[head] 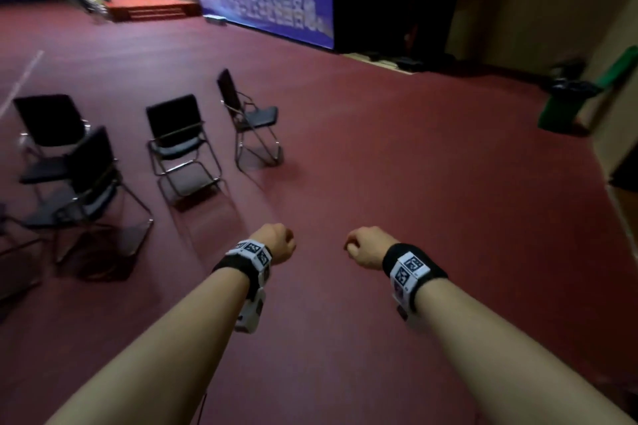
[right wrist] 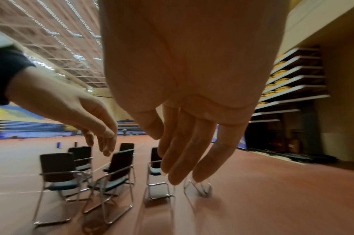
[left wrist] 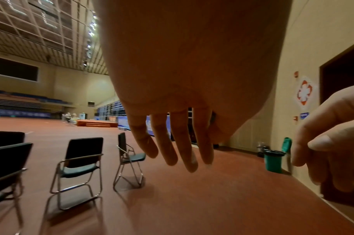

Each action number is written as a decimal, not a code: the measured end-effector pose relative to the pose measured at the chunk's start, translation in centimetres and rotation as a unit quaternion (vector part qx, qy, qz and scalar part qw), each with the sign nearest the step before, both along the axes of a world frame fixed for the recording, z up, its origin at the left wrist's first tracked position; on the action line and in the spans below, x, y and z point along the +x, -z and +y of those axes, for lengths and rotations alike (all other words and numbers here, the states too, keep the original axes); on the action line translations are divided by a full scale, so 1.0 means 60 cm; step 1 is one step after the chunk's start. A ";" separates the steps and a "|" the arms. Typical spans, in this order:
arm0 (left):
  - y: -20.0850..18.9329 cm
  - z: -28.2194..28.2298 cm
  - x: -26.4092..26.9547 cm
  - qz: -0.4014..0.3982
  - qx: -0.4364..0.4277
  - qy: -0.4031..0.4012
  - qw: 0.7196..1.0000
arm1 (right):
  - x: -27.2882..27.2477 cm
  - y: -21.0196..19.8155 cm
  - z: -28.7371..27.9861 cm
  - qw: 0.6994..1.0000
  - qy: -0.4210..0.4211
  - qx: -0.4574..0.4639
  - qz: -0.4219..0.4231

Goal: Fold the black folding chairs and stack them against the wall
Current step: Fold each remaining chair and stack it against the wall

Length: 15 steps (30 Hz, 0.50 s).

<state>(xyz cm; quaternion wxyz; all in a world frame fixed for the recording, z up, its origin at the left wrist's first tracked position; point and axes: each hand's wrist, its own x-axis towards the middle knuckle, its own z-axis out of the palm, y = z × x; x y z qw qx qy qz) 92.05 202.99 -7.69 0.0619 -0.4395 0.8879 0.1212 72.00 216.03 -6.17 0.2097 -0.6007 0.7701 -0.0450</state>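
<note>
Black folding chairs (head: 176,134) — unfolded, upright, clustered on the floor, chrome-framed.

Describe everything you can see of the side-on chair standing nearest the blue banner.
The chair has a black padded back and seat on a thin, shiny metal tube frame with armrests and looped floor runners. It stands unfolded and upright on the red floor, turned side-on, seat facing right toward the green bin. It stands apart from the other chairs, and nothing rests on it. Neither of the hands touches it.
</note>
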 end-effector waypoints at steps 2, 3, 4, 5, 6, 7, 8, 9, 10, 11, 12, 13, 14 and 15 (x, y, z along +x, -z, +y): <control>-0.030 -0.048 0.031 0.011 -0.016 -0.019 1.000 | 0.023 -0.022 -0.068 1.000 -0.021 -0.009 0.002; -0.036 -0.089 0.069 0.006 -0.015 -0.039 0.999 | 0.053 -0.028 -0.124 0.999 -0.044 -0.010 0.000; -0.041 -0.123 0.100 0.011 -0.015 -0.055 0.998 | 0.076 -0.030 -0.174 0.998 -0.064 -0.013 0.004; -0.046 -0.128 0.097 0.021 -0.019 -0.053 0.998 | 0.074 -0.042 -0.180 0.998 -0.067 -0.014 0.010; -0.045 -0.159 0.127 0.014 -0.018 -0.073 0.997 | 0.098 -0.042 -0.229 0.996 -0.087 -0.013 0.014; -0.044 -0.184 0.151 0.014 -0.015 -0.085 0.996 | 0.116 -0.037 -0.274 0.994 -0.106 -0.020 0.014; -0.043 -0.185 0.148 0.019 -0.015 -0.079 0.997 | 0.112 -0.041 -0.277 0.994 -0.107 -0.019 0.016; -0.034 -0.217 0.171 0.007 -0.017 -0.097 0.995 | 0.132 -0.031 -0.325 0.992 -0.124 -0.015 0.016; -0.030 -0.242 0.189 -0.001 -0.014 -0.107 0.994 | 0.146 -0.019 -0.368 0.990 -0.141 -0.019 0.014; -0.026 -0.240 0.186 0.003 -0.009 -0.106 0.994 | 0.142 -0.013 -0.367 0.990 -0.138 -0.010 0.011; -0.016 -0.278 0.202 -0.008 -0.015 -0.124 0.992 | 0.153 0.004 -0.419 0.988 -0.151 -0.001 0.009; -0.011 -0.311 0.216 -0.013 -0.015 -0.138 0.990 | 0.162 0.019 -0.467 0.986 -0.166 -0.001 0.010; -0.012 -0.313 0.216 -0.008 -0.009 -0.143 0.990 | 0.158 0.022 -0.467 0.987 -0.162 0.007 0.005; -0.004 -0.355 0.226 -0.014 -0.012 -0.163 0.986 | 0.159 0.036 -0.522 0.985 -0.174 0.011 0.000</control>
